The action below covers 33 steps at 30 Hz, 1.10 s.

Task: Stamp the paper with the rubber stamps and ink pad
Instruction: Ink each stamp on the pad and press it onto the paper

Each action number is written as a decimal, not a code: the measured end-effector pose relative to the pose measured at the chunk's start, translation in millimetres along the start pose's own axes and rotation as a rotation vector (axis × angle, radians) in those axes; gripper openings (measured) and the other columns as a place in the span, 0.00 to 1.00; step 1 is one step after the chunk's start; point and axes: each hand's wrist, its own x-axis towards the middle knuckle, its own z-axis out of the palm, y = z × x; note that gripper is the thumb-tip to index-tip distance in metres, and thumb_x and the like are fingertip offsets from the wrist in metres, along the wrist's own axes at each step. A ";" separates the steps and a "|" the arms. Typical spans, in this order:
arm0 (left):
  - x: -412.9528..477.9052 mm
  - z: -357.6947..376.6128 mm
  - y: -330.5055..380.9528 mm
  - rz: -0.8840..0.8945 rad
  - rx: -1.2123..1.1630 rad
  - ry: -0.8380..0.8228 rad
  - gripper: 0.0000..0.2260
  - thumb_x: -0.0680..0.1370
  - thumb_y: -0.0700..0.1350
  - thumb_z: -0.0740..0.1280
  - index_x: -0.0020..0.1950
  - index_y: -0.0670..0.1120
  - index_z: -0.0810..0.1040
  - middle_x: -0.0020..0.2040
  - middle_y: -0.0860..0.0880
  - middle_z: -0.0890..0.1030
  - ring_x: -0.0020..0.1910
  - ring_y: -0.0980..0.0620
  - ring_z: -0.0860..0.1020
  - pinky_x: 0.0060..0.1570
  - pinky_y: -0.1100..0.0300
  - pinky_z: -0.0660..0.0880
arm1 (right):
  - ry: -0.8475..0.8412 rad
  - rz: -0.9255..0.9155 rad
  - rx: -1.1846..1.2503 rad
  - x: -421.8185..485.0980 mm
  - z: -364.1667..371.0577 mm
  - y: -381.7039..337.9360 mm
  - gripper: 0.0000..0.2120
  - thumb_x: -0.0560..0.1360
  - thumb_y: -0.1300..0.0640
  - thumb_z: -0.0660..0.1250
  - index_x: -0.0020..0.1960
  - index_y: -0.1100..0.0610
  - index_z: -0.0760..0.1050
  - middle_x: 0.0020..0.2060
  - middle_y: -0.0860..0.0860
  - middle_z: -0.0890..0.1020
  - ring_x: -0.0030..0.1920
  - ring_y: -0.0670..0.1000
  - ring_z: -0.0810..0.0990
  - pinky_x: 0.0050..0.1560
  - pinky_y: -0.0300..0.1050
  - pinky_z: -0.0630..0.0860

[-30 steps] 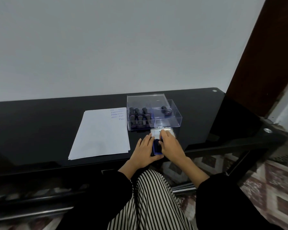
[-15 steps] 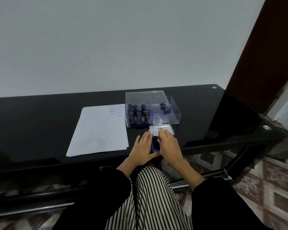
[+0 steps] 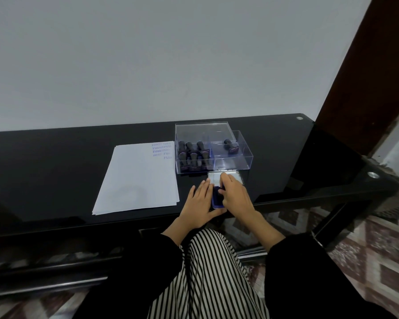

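A blue ink pad [image 3: 217, 199] lies open near the table's front edge, its silver lid [image 3: 214, 179] folded back toward the stamp box. My left hand [image 3: 199, 204] rests flat against the pad's left side, fingers straight, thumb along its front edge. My right hand [image 3: 236, 196] lies over the pad's right side, its fingertips touching the lid; no stamp shows in it. White paper [image 3: 138, 180] lies to the left, with blue stamp prints [image 3: 162, 150] in its far right corner. Several dark rubber stamps [image 3: 192, 156] stand in a clear plastic box [image 3: 244, 157].
The black glass table [image 3: 55, 171] runs along a grey wall. One stamp [image 3: 230, 146] lies alone in the box's right compartment, and the box's lid [image 3: 204, 131] leans behind it. A dark door frame [image 3: 364, 77] stands at the right. Striped trousers [image 3: 207, 277] fill the foreground.
Both hands have stayed at the ink pad with hardly any movement. The view has shifted slightly, so the table sits a little higher in the frame.
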 end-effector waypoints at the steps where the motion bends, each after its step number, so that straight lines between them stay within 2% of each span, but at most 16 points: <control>1: 0.2 0.3 0.1 -0.003 -0.012 -0.001 0.52 0.62 0.74 0.35 0.77 0.41 0.44 0.78 0.44 0.45 0.77 0.50 0.44 0.74 0.51 0.40 | -0.022 -0.001 0.012 2.0 -2.1 0.3 0.11 0.75 0.65 0.63 0.44 0.57 0.61 0.41 0.50 0.70 0.40 0.50 0.70 0.39 0.43 0.66; 4: 0.2 -0.3 0.8 -0.007 -0.021 -0.003 0.48 0.66 0.73 0.39 0.77 0.41 0.45 0.78 0.45 0.45 0.77 0.50 0.44 0.74 0.51 0.40 | -0.063 0.007 0.027 6.8 -5.9 1.2 0.10 0.75 0.65 0.63 0.44 0.57 0.61 0.41 0.51 0.70 0.41 0.50 0.70 0.39 0.42 0.65; 6: -0.6 -0.5 0.8 -0.006 -0.010 -0.008 0.42 0.74 0.69 0.48 0.77 0.41 0.45 0.78 0.45 0.45 0.77 0.50 0.43 0.74 0.51 0.40 | -0.070 0.016 0.028 8.0 -5.8 1.1 0.10 0.75 0.65 0.63 0.44 0.57 0.61 0.41 0.51 0.71 0.41 0.50 0.71 0.39 0.42 0.65; 8: -1.1 -1.0 0.5 -0.008 -0.017 -0.007 0.39 0.77 0.64 0.53 0.77 0.41 0.44 0.78 0.45 0.45 0.77 0.50 0.43 0.74 0.51 0.40 | -0.057 0.016 0.030 6.5 -4.5 0.9 0.10 0.75 0.65 0.63 0.44 0.57 0.61 0.41 0.51 0.71 0.41 0.50 0.70 0.38 0.42 0.65; 10: -1.5 -3.2 2.0 -0.008 -0.014 -0.013 0.40 0.76 0.66 0.51 0.77 0.41 0.44 0.78 0.45 0.45 0.77 0.50 0.43 0.74 0.51 0.40 | -0.035 0.009 0.022 3.4 -3.5 0.4 0.11 0.75 0.65 0.63 0.44 0.57 0.61 0.41 0.50 0.70 0.40 0.50 0.70 0.39 0.42 0.65; 13: -1.4 -5.3 2.4 -0.012 0.002 -0.046 0.49 0.68 0.75 0.42 0.77 0.40 0.44 0.78 0.44 0.44 0.77 0.50 0.44 0.74 0.51 0.41 | -0.006 -0.009 0.007 -0.6 -2.3 0.7 0.10 0.76 0.64 0.63 0.44 0.56 0.61 0.41 0.50 0.70 0.40 0.50 0.70 0.39 0.43 0.66; 16: -1.2 -5.0 1.8 -0.011 0.003 -0.044 0.46 0.70 0.73 0.44 0.77 0.40 0.44 0.78 0.44 0.44 0.77 0.49 0.44 0.74 0.51 0.41 | 0.017 -0.026 -0.002 -4.2 -1.7 1.1 0.09 0.76 0.64 0.62 0.44 0.56 0.62 0.41 0.50 0.70 0.40 0.50 0.70 0.38 0.43 0.66; 18: -1.2 -4.4 1.6 -0.016 0.019 -0.041 0.46 0.70 0.72 0.43 0.77 0.40 0.44 0.78 0.44 0.44 0.77 0.49 0.44 0.74 0.51 0.41 | 0.036 -0.036 -0.020 -7.9 -0.1 1.3 0.09 0.76 0.64 0.62 0.44 0.56 0.63 0.41 0.50 0.71 0.40 0.50 0.71 0.39 0.44 0.70; 20: -0.5 -4.6 1.4 -0.011 0.033 -0.042 0.43 0.73 0.70 0.47 0.77 0.40 0.44 0.78 0.44 0.44 0.77 0.49 0.44 0.74 0.51 0.41 | 0.055 -0.046 -0.034 -12.0 2.5 1.7 0.06 0.76 0.64 0.63 0.45 0.57 0.66 0.42 0.51 0.73 0.41 0.50 0.73 0.41 0.45 0.74; 21: 0.0 -4.5 1.1 -0.009 0.036 -0.040 0.44 0.73 0.71 0.45 0.77 0.40 0.44 0.78 0.44 0.45 0.77 0.49 0.44 0.74 0.51 0.42 | 0.064 -0.049 -0.037 -13.7 3.8 2.0 0.05 0.76 0.65 0.63 0.46 0.58 0.67 0.43 0.51 0.74 0.41 0.50 0.74 0.42 0.46 0.75; 24: 0.9 -3.8 0.7 0.001 0.026 -0.024 0.58 0.58 0.78 0.29 0.77 0.40 0.45 0.78 0.43 0.45 0.77 0.49 0.45 0.74 0.50 0.42 | 0.069 -0.050 -0.032 -14.6 4.6 1.3 0.06 0.75 0.65 0.63 0.45 0.58 0.67 0.41 0.50 0.71 0.41 0.49 0.73 0.41 0.46 0.75; 26: 1.8 -1.1 -0.5 -0.001 0.012 -0.013 0.62 0.54 0.78 0.24 0.77 0.40 0.45 0.78 0.43 0.46 0.77 0.48 0.45 0.74 0.50 0.42 | 0.047 -0.042 -0.028 -11.1 2.1 0.3 0.09 0.75 0.66 0.62 0.44 0.56 0.64 0.40 0.49 0.70 0.40 0.50 0.72 0.41 0.46 0.73; 29: 1.1 -1.9 0.0 0.002 -0.002 -0.006 0.60 0.55 0.78 0.25 0.77 0.40 0.45 0.78 0.43 0.45 0.77 0.48 0.45 0.74 0.50 0.42 | -0.022 -0.014 -0.011 -3.1 -3.6 -0.2 0.10 0.75 0.67 0.62 0.44 0.57 0.62 0.41 0.50 0.70 0.41 0.51 0.72 0.41 0.47 0.71; 33: 0.0 -3.3 1.1 0.002 -0.008 -0.007 0.52 0.65 0.77 0.37 0.77 0.40 0.45 0.78 0.43 0.46 0.77 0.49 0.45 0.74 0.51 0.42 | -0.096 0.023 0.010 7.7 -8.3 -0.7 0.09 0.75 0.66 0.63 0.44 0.58 0.62 0.41 0.52 0.71 0.41 0.50 0.70 0.39 0.43 0.66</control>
